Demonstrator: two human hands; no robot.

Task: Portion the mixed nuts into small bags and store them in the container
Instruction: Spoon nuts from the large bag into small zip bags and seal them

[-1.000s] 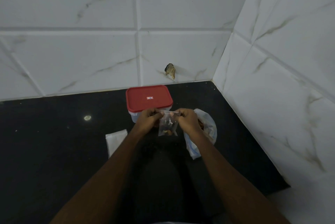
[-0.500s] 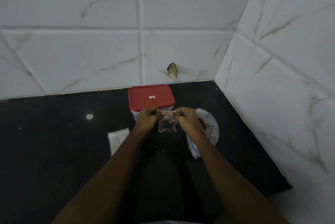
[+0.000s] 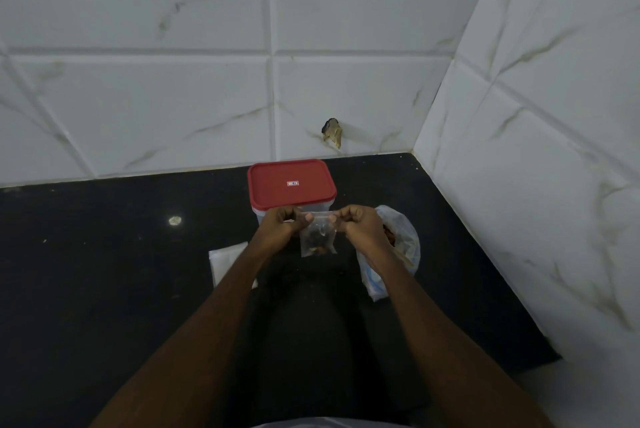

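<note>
Left hand (image 3: 280, 228) and right hand (image 3: 362, 226) pinch the top corners of a small bag (image 3: 318, 237) of nuts before a red-lidded container (image 3: 291, 186).

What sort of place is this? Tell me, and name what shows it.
Most likely a corner of a home kitchen: a dark stone countertop meets white marble-look wall tiles on two sides, and a red-lidded food container stands on it near a plastic bag of nuts.
</note>
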